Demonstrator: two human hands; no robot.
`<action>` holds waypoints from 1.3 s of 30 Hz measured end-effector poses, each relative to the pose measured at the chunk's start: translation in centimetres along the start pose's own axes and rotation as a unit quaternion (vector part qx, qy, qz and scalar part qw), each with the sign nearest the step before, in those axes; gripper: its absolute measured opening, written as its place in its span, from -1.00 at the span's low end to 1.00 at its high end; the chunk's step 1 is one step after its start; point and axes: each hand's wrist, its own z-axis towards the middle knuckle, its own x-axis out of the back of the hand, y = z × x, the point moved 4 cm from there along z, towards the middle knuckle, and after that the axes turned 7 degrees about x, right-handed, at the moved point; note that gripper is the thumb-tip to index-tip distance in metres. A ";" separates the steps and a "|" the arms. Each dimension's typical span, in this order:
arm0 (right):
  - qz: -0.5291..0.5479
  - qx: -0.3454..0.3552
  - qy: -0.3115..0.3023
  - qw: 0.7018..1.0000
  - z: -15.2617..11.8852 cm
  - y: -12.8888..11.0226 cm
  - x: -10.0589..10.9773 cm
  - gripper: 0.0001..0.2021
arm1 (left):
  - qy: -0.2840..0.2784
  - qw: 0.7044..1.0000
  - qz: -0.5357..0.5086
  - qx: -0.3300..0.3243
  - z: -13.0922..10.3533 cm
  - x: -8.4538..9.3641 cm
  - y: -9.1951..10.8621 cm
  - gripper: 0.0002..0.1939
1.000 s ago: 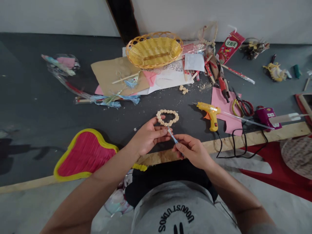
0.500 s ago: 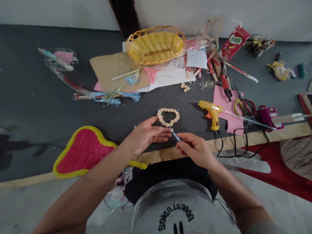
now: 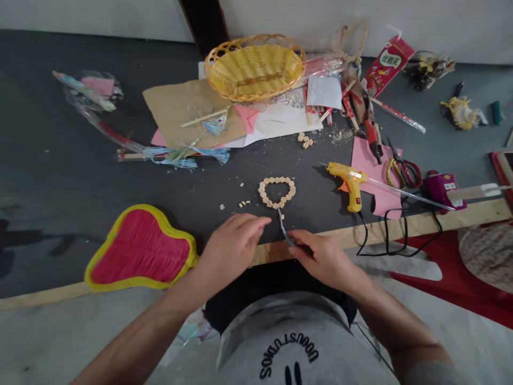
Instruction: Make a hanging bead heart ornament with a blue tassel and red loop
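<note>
A ring of pale, bumpy beads (image 3: 263, 198) lies on the dark table in front of me, roughly heart-shaped. From its near edge a blue cord (image 3: 284, 231) runs down to my right hand (image 3: 318, 255), whose thumb and fingers are pinched on it. A tiny pale bead sits beside the cord close to the ring. My left hand (image 3: 236, 243) hovers left of the cord, its fingers stretched out and holding nothing I can see. Several small pale bits (image 3: 244, 203) lie beyond that hand.
At the left is a pink heart-shaped piece with yellow edging (image 3: 144, 248). A yellow glue gun (image 3: 350, 184), scissors (image 3: 404, 170) and pink sheet (image 3: 363, 152) lie right. A wicker basket (image 3: 256, 96) stands on papers at the back. The glue gun's black cable (image 3: 387, 230) crosses the table edge.
My left hand has let go of the bead ring and drawn back toward me, uncovering the small bits. My right hand has moved slightly nearer to me, still pinching the cord.
</note>
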 end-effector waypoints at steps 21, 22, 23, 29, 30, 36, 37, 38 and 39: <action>-0.209 0.055 0.210 0.954 1.5 -0.2 6.8 -0.79 | 0.114 0.964 0.218 -0.097 -3.2 -0.3 0.6 -0.68; -0.218 0.046 0.231 0.947 1.1 0.2 7.3 -0.82 | 0.138 0.962 0.222 -0.074 -3.1 0.8 -0.1 -0.69; -0.228 0.038 0.251 0.940 0.7 0.7 7.8 -0.85 | 0.163 0.959 0.226 -0.050 -3.1 1.8 -0.8 -0.71; -0.304 -0.006 0.294 0.906 -1.7 4.1 10.4 -0.78 | 0.177 0.960 0.216 0.014 -1.3 4.2 -2.9 -0.75; -0.311 -0.022 0.293 0.904 -2.0 4.6 10.6 -0.76 | 0.167 0.963 0.212 0.011 -0.8 4.0 -2.9 -0.76; -0.296 -0.131 0.282 0.903 -2.4 6.7 10.9 -0.53 | 0.142 0.960 0.243 0.002 2.3 3.0 -2.4 -0.83; -0.295 -0.151 0.277 0.902 -2.2 6.9 11.0 -0.51 | 0.134 0.958 0.254 0.006 2.7 3.0 -2.3 -0.83; -0.295 -0.170 0.272 0.900 -1.8 7.0 11.2 -0.51 | 0.125 0.956 0.266 0.012 3.0 2.9 -2.2 -0.82; -0.295 -0.188 0.266 0.898 -1.5 7.0 11.3 -0.52 | 0.113 0.954 0.277 0.018 3.2 2.9 -2.1 -0.82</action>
